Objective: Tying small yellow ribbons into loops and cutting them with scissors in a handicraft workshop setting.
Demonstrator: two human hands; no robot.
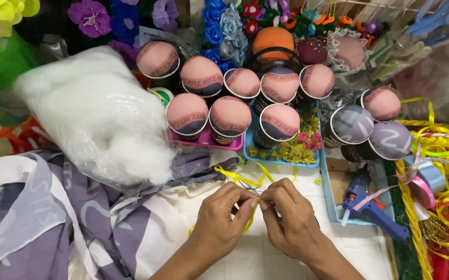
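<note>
Both hands meet near the middle of the desk: the left hand and right hand each pinch the thin yellow ribbon in a narrow grip, near the fabric-capped cups.

Two hands work at the table: left hand, right hand. Between them runs one yellow ribbon. Thirteen fabric-topped cups stand in a cluster; nine have pink tops, two are pink and dark half-and-half, and two are grey-purple. Behind them sit perhaps three more rounded pieces, one orange, though clutter blurs that count. One bag of white stuffing, one blue glue gun, one purple-patterned cloth, and two ribbon rolls complete the tally.
</note>
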